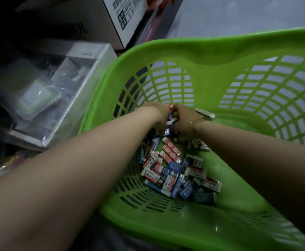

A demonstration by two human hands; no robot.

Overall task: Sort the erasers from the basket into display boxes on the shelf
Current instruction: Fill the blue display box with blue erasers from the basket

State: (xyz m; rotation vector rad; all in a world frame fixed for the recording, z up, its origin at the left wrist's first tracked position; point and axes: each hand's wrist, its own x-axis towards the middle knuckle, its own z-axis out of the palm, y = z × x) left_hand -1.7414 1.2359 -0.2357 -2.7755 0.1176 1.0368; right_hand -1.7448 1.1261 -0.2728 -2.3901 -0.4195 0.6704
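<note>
A bright green plastic basket [211, 51] fills the right of the view. A heap of small erasers [175, 171] in red, blue and white sleeves lies on its floor. Both my arms reach down into it. My left hand [159, 115] and my right hand [183, 117] meet over the far end of the heap, fingers curled round a bunch of erasers [171, 119] held between them. A thin bracelet circles my right wrist. A single pale eraser [205, 113] lies just beyond my right hand.
Left of the basket stands a white open carton [86, 73] holding plastic-wrapped packs. A larger cardboard box [115, 20] with printed labels sits behind it. Grey floor shows beyond the basket's far rim. The left side is dark.
</note>
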